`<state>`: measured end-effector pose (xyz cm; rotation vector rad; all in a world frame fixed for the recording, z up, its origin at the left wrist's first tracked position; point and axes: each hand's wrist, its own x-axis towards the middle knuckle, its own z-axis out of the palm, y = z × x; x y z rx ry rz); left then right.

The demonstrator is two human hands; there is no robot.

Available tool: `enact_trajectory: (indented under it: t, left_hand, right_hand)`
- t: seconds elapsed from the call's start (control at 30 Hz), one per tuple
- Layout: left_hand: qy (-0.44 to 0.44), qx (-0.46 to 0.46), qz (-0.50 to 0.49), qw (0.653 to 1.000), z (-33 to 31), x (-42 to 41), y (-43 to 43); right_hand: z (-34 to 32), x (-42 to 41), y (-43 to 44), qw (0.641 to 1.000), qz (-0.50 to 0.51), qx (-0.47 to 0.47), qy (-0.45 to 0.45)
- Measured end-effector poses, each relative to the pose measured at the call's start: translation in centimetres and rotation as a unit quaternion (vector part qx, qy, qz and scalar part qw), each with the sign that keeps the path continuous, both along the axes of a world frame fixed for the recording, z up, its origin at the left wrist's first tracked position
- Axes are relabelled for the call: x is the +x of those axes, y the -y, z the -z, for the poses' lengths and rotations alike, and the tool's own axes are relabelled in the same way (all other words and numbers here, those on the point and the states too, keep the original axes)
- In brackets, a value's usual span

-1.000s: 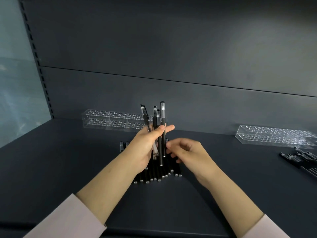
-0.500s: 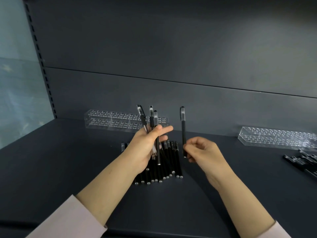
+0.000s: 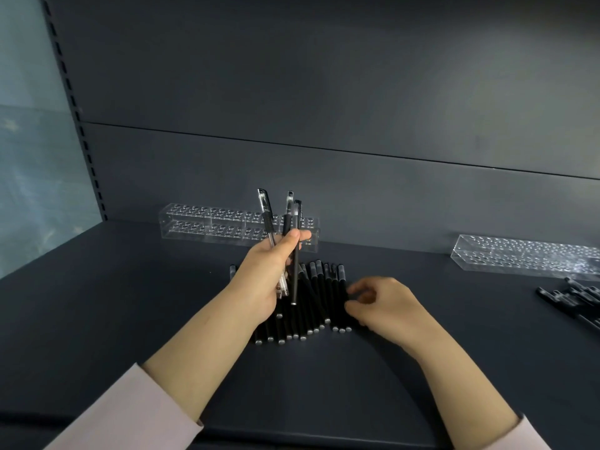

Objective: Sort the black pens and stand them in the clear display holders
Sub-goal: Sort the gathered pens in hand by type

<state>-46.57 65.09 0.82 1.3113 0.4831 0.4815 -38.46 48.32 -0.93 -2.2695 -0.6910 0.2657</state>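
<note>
Left hand (image 3: 269,271): grips three pens (image 3: 267,219) upright above pen pile (image 3: 311,306).
Right hand (image 3: 383,306): fingers curled at pile's right edge; hold unclear.

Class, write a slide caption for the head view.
Left hand holds up three pens; right hand at the pen row on the shelf.

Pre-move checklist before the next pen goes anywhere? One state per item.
1. Left hand firmly grips three upright pens: ok.
2. Held pens all one type: not ok; a black barrel sits beside clear ones.
3. Right hand has pinched a pen from the row of black pens lying on the shelf: cannot tell; its curled fingers are at the rightmost pens.
4. Clear perforated holder behind the left hand has free holes: ok; no pens stand in it.
5. Second clear perforated holder at the right has free holes: ok.
</note>
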Motion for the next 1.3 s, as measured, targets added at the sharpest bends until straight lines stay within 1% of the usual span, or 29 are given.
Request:
enact_trajectory:
  t: [0.07, 0.1, 0.17, 0.23, 0.3, 0.37, 0.43, 0.53, 0.63, 0.7, 0.77, 0.83, 0.9, 0.93, 1.0, 1.07, 1.17, 1.23, 1.3]
  left_hand:
    - [0.01, -0.018, -0.003, 1.0, -0.1, -0.1, 0.1]
    - [0.016, -0.026, 0.0, 1.0, -0.1, -0.1, 0.2]
    - [0.022, -0.034, 0.014, 0.999, -0.1, -0.1, 0.4]
    - [0.026, -0.036, 0.026, 0.999, 0.0, 0.0, 0.7]
    - [0.025, -0.038, 0.033, 0.998, 0.0, 0.1, 1.0]
    - [0.025, -0.039, 0.038, 0.998, 0.1, 0.2, 1.1]
    - [0.033, -0.05, 0.047, 0.997, 0.1, 0.2, 1.2]
    - [0.042, -0.059, 0.061, 0.995, 0.0, 0.3, 1.3]
    - [0.054, -0.084, 0.04, 0.994, 0.0, 0.5, 1.4]
    - [0.051, -0.088, 0.01, 0.995, 0.1, 0.7, 1.1]
    - [0.043, -0.071, -0.01, 0.997, 0.2, 0.6, 0.6]
    - [0.016, -0.015, -0.011, 1.0, 0.2, 0.3, 0.3]
    - [-0.028, 0.05, -0.005, 0.998, 0.2, 0.0, 0.1]
    - [-0.041, 0.064, -0.007, 0.997, 0.1, -0.2, 0.1]
    - [-0.037, 0.054, -0.006, 0.998, -0.1, -0.3, 0.1]
    - [-0.025, 0.042, -0.008, 0.999, -0.1, -0.4, 0.1]
    - [-0.005, 0.052, -0.017, 0.998, 0.2, -0.3, 0.2]
    - [0.012, 0.06, -0.006, 0.998, 0.5, 0.0, 0.3]
    - [0.031, 0.064, 0.008, 0.997, 0.6, 0.3, 1.0]
  right_hand:
    - [0.1, 0.1, -0.2, 1.0, 0.004, 0.013, 0.002]
    - [0.1, 0.1, -0.3, 0.999, 0.009, 0.026, 0.02]
    - [-0.1, -0.3, -0.7, 0.994, 0.012, 0.092, 0.055]
    - [-0.6, -0.7, -1.2, 0.984, -0.018, 0.175, 0.031]
    - [-0.8, -1.3, -1.6, 0.975, -0.066, 0.21, -0.02]
    - [-0.7, -1.5, -1.8, 0.974, -0.081, 0.209, -0.024]
    - [-0.5, -1.3, -2.1, 0.975, -0.069, 0.209, -0.013]
    - [-0.4, -1.1, -2.3, 0.974, -0.058, 0.219, -0.021]
    - [-0.4, -0.8, -2.1, 0.976, -0.048, 0.212, -0.018]
    - [-0.4, -0.3, -1.5, 0.978, -0.015, 0.206, -0.013]
    - [-0.5, 0.3, -0.5, 0.985, 0.031, 0.168, 0.003]
    - [-0.4, 0.7, 0.4, 0.993, 0.061, 0.099, 0.025]
    - [-0.2, 0.8, 0.7, 0.996, 0.069, 0.054, 0.029]
    - [0.0, 0.8, 0.6, 0.997, 0.066, 0.036, 0.027]
    - [0.1, 0.7, 0.5, 0.998, 0.051, 0.001, 0.031]
    - [0.2, 0.7, 0.5, 0.999, 0.034, -0.012, 0.028]
    - [0.1, 0.5, 0.4, 0.999, 0.024, 0.021, 0.01]
    - [-0.4, 0.1, 0.2, 0.996, 0.018, 0.086, 0.013]
    - [-1.1, -0.5, 0.2, 0.987, -0.013, 0.161, -0.018]
